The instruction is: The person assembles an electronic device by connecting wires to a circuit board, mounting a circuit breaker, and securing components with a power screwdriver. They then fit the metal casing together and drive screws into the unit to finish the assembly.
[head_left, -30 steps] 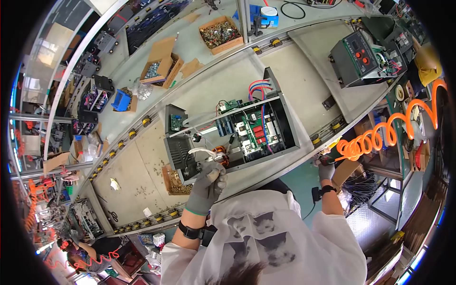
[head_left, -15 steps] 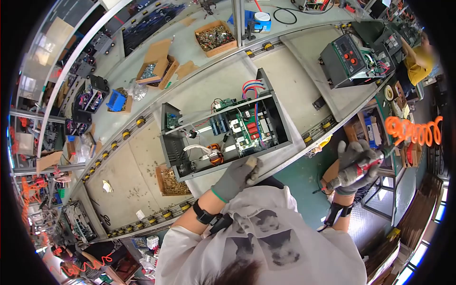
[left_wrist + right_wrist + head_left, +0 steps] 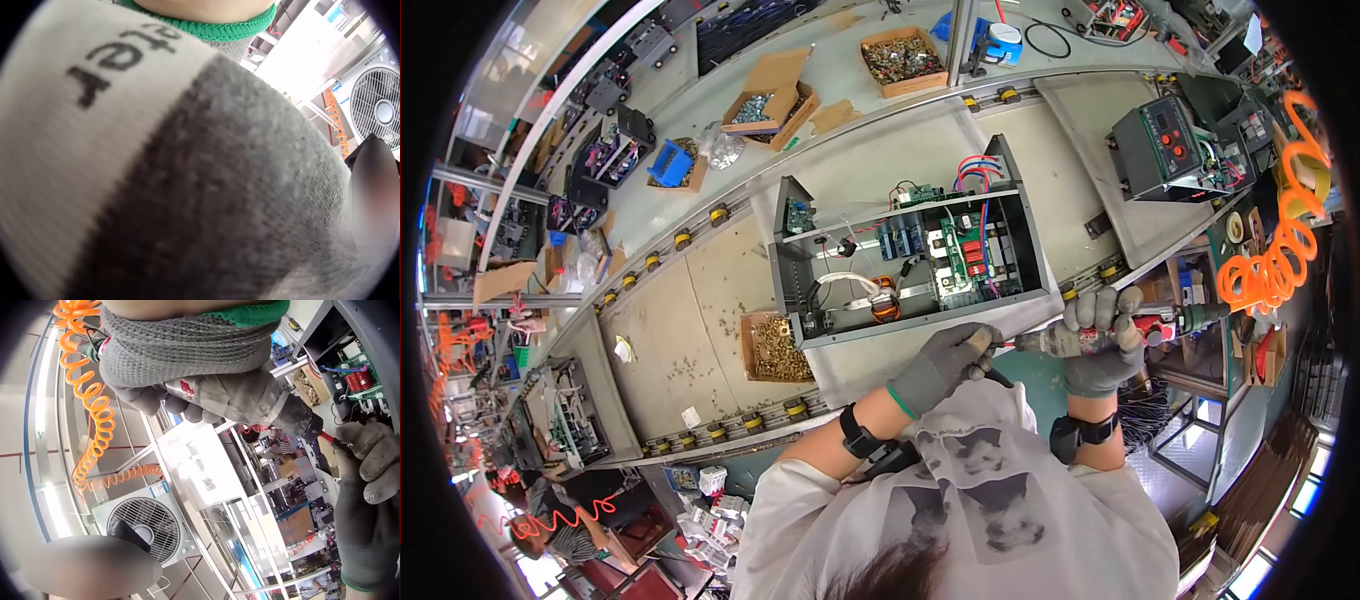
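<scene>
My right hand (image 3: 1104, 350), in a grey glove, grips a pneumatic screwdriver (image 3: 244, 400) with a taped body. Its red bit (image 3: 326, 437) points at my gloved left hand (image 3: 945, 368). The left fingers (image 3: 375, 456) curl and pinch at the bit's dark tip; any small part between them is hidden. In the left wrist view mostly white cloth and a grey glove show. Just beyond the hands lies an open black metal case (image 3: 920, 325), holding a green circuit board (image 3: 952, 270), a copper coil (image 3: 887, 300) and red and blue wires.
A box of brass-coloured fasteners (image 3: 780, 345) stands left of the case, on the roller line. Farther right is a grey machine (image 3: 1160, 150) with red knobs. An orange coiled air hose (image 3: 1260, 270) runs to the screwdriver. More part boxes (image 3: 900, 62) stand on the far bench.
My right hand lifts the screwdriver from the right side and brings it across to my left hand. The left hand leaves the coil end of the case and shifts right along its near edge.
</scene>
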